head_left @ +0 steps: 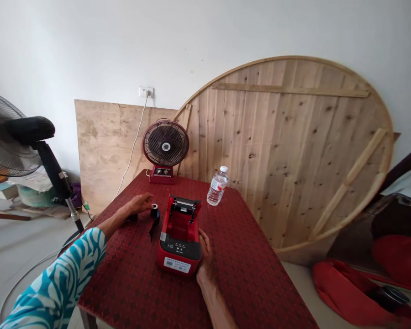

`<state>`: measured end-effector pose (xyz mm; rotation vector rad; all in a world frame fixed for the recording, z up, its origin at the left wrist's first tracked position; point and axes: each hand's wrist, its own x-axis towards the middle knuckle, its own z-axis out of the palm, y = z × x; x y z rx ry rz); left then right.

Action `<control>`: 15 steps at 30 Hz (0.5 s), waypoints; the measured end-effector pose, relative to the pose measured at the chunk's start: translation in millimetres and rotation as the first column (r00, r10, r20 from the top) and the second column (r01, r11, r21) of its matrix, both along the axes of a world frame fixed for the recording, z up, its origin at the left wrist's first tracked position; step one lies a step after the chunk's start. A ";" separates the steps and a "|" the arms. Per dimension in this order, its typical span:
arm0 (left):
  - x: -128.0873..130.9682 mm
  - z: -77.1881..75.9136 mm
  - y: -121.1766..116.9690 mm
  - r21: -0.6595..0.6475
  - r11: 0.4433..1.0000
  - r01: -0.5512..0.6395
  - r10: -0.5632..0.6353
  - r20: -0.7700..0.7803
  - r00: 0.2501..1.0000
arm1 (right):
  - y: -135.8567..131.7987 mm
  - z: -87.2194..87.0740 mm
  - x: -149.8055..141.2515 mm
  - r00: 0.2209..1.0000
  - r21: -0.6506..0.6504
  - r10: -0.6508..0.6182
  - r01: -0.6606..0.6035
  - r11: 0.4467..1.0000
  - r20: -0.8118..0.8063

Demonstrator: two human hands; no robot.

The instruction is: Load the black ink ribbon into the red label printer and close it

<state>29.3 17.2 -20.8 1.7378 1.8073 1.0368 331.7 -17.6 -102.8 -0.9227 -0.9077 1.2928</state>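
Observation:
A red and black label printer (180,256) stands on the table with its lid raised, so its red inner bay shows. My right hand (205,256) rests against the printer's right side, its fingers curved round the edge and partly hidden behind it. To the left, my left hand (141,204) hovers over the table with its fingers stretched out and nothing visible in them. Just right of those fingertips is a small roll (154,211) with a black strip trailing from it. Something dark (132,218) lies under my left wrist, too hidden to name.
The table (246,269) has a red patterned cover. A water bottle (217,186) stands behind the printer, and a small red fan (165,148) at the back left. A black stand fan (44,146) is at far left. A round wooden panel (277,160) leans on the wall.

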 end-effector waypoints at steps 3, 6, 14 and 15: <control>-36.2 8.3 -15.4 0.051 0.998 -0.024 0.018 0.124 0.992 | -1.4 2.8 -0.2 0.998 -0.038 0.028 -0.030 0.999 -0.054; -63.2 7.0 -39.6 0.019 1.000 0.000 -0.004 0.195 0.981 | -0.4 1.7 -0.5 0.997 -0.040 0.033 -0.035 0.999 -0.066; -57.8 -12.0 -59.7 -0.089 0.977 0.195 -0.168 0.244 0.955 | 4.4 -8.0 -0.9 0.999 -0.018 -0.003 0.003 1.000 -0.037; -55.8 -12.5 -58.6 -0.094 0.974 0.204 -0.176 0.241 0.954 | 4.3 -7.7 -1.0 0.999 -0.022 -0.003 0.002 1.000 -0.040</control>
